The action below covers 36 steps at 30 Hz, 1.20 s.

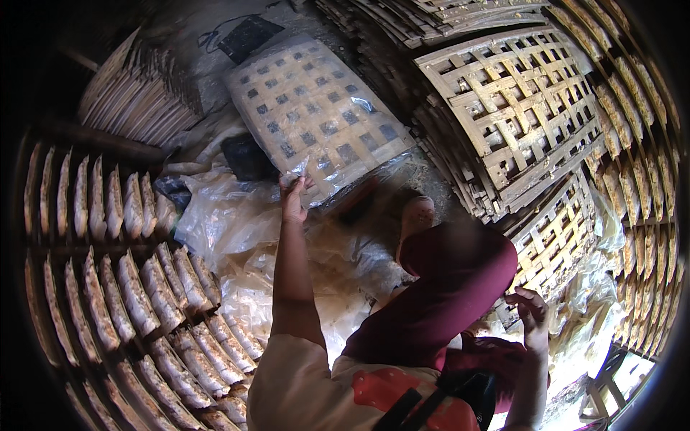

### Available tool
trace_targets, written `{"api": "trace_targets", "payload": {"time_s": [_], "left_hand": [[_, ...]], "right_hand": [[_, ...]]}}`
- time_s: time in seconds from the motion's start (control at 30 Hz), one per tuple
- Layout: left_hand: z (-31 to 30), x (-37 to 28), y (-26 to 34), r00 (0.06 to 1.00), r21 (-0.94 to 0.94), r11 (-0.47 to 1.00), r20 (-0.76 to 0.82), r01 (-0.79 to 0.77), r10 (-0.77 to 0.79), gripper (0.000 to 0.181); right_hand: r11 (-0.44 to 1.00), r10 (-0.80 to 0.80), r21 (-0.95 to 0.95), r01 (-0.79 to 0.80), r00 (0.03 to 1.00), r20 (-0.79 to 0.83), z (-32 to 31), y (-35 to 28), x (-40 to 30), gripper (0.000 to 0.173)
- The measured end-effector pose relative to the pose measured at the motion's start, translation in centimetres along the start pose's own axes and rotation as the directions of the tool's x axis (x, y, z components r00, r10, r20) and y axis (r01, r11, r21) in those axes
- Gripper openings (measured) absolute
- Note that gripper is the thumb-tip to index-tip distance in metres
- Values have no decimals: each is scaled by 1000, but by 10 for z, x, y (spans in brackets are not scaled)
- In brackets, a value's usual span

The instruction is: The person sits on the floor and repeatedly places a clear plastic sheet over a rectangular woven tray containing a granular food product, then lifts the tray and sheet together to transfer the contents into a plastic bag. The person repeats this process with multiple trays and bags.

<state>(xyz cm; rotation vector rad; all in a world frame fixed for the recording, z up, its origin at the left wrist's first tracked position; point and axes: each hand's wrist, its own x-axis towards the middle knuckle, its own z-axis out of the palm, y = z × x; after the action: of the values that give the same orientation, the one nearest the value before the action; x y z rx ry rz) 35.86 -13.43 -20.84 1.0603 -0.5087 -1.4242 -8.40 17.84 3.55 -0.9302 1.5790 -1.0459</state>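
Note:
A flat woven bamboo tray [329, 134] lies before me, with a clear plastic sheet [362, 103] spread over it. My left hand [294, 200] reaches out to the tray's near left corner and pinches the edge of the plastic there. Beside my raised knee, my right hand [529, 315] has its fingers bent and a little apart, and I see nothing held in it. The nearest thing to it is a lower woven bamboo tray [555, 248] at the right.
Crumpled plastic sheeting [221, 213] covers much of the floor at left. A tall stack of woven trays [512, 102] stands at right. Racks of whitish-brown slabs [129, 301] line the left side, with similar racks [636, 108] at right. A dark bag [250, 37] lies behind.

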Motion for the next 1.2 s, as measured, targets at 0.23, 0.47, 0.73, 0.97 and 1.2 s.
{"api": "trace_targets", "payload": {"time_s": [0.23, 0.47, 0.73, 0.97, 1.2], "left_hand": [[-59, 36, -108, 965, -145, 955, -20, 257, -263, 28], [-72, 44, -95, 943, -133, 935, 103, 329, -317, 36], [-105, 70, -107, 914, -120, 948, 325, 295, -243, 40], [-86, 67, -105, 892, 125, 896, -224, 427, -393, 48], [-46, 32, -63, 946, 912, 400, -200, 86, 254, 48]], "right_hand": [[986, 129, -53, -155, 934, -332, -15, 64, -20, 32], [964, 249, -36, -263, 942, -224, -30, 130, -33, 34], [956, 227, -123, -266, 937, -266, -48, 238, -23, 30], [342, 158, -800, -493, 869, -469, -46, 224, 12, 68], [112, 5, -887, -448, 893, -450, -32, 247, 37, 51]]}}
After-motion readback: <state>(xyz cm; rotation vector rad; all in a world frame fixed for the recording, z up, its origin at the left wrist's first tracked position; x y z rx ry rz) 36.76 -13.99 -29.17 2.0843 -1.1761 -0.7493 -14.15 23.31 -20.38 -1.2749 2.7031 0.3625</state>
